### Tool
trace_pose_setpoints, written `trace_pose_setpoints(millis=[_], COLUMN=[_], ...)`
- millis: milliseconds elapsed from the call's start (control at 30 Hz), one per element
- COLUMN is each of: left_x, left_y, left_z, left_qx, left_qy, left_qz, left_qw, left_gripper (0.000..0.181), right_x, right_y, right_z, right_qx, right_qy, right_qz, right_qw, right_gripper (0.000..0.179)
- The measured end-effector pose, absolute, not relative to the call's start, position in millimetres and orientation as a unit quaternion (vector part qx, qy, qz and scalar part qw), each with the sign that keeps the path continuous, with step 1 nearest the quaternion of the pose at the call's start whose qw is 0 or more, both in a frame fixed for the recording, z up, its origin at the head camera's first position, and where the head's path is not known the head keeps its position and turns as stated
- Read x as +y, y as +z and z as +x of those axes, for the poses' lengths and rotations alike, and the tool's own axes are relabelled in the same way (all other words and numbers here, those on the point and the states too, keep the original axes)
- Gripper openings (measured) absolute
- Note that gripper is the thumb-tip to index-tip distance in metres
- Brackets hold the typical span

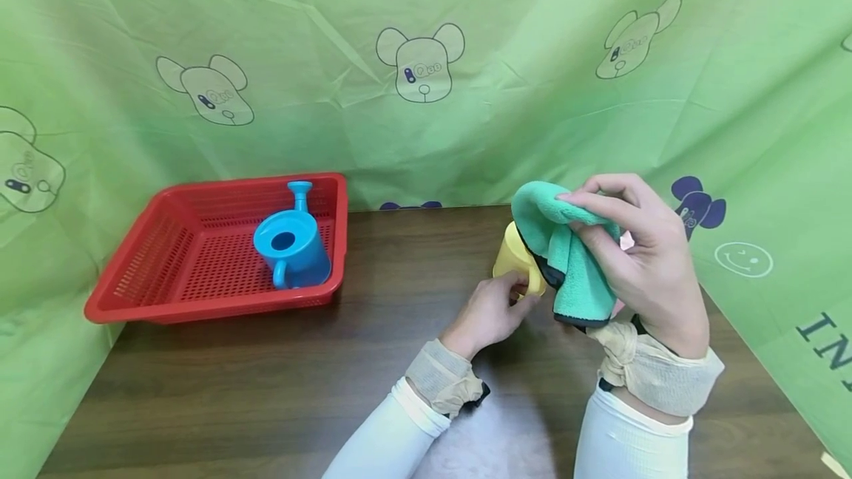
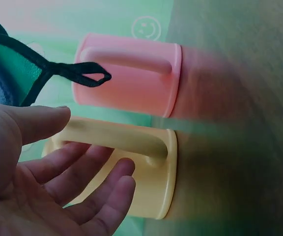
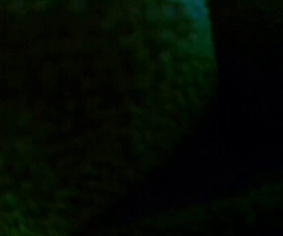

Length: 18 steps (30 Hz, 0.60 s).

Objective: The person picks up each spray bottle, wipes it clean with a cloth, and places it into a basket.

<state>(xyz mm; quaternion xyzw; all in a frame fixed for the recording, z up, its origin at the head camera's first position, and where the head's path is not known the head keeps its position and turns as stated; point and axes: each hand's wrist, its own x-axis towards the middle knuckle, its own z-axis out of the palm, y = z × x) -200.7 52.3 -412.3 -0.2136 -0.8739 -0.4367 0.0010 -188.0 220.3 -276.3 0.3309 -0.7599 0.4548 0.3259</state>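
Note:
My right hand (image 1: 655, 265) pinches a folded green towel (image 1: 582, 279) with black edging, held up above the table's right side. A dark hanging loop (image 2: 85, 73) of the towel shows in the left wrist view. Below and left of the towel, my left hand (image 1: 489, 313) is at the handle of a yellow mug (image 1: 509, 251). Its thumb lies over the handle (image 2: 112, 137) and the fingers curl in beneath it. A pink mug (image 2: 127, 91) stands beside the yellow one, mostly hidden by the towel in the head view. Dark cloth fills the right wrist view.
At the left on the brown wooden table (image 1: 279, 375) stands a red perforated basket (image 1: 220, 309). A blue watering can (image 1: 299, 253) is inside, at the basket's right end. Green printed fabric (image 1: 319, 124) hangs behind the table and along its sides.

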Motion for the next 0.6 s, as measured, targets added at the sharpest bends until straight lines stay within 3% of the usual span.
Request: trace_pose_setpoints(millis=[167,367,600], left_x=[53.2,51.5,47.7], left_y=[-413.6,-413.8,-416.3], left_z=[-201.8,-202.7,-208.8], left_qx=[-0.872,-0.852,-0.803], left_qy=[-0.435,-0.492,-0.579], left_qz=[-0.225,-0.179,-0.139], left_qw=[-0.009,-0.021,0.019], left_gripper=[0.016,0.016,0.015], right_x=[220.6,219.9,221.2], right_y=[-277.7,-277.5,-276.4], right_z=[-188.4,-188.7,-186.5], right_qx=[-0.76,-0.76,-0.757], right_qy=[0.452,0.452,0.458], right_qz=[0.333,0.334,0.323], right_qw=[0.327,0.326,0.335], right_gripper=[0.028,0.028,0.023])
